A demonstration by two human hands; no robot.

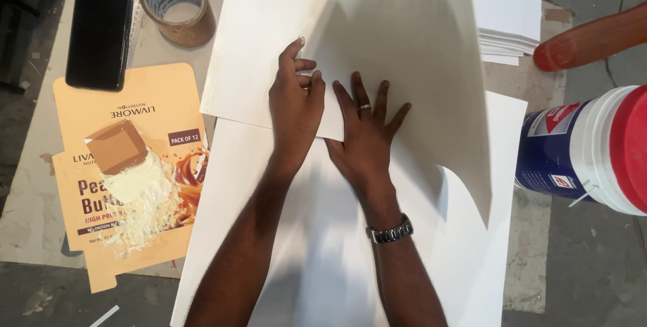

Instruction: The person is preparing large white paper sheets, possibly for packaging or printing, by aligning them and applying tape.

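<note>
Black smartphone [99, 37]: lies flat, screen up, at the far left of the table [27, 185], its lower end over the orange carton blank.
Roll of brown packing tape [176, 5]: lies flat just right of the smartphone, touching the edge of the white card.
Flat orange printed carton blank [128, 172]: spread on the table left of the white sheets; a small brown cardboard square [116, 145] and a smear of pale glue [143, 195] sit on it.
Left hand [294, 102]: fingers curled, pinching the folded edge of the large white card sheet [377, 23] between thumb and fingertips.
Right hand [367, 131]: open, fingers spread, palm pressed flat on the same sheet just beside the left hand; a ring on one finger, a metal watch [391, 232] on the wrist.
Large white card sheet: lies at the centre of the table, partly folded over itself, atop a second white sheet [317, 280] that reaches the near edge.
Stack of white sheets [505, 37]: upper right, behind the folded card.
Orange-red rounded object [593, 38]: juts in from the right edge; its kind cannot be told.
White and blue plastic tub with red lid [593, 148]: lies on its side at the far right.
</note>
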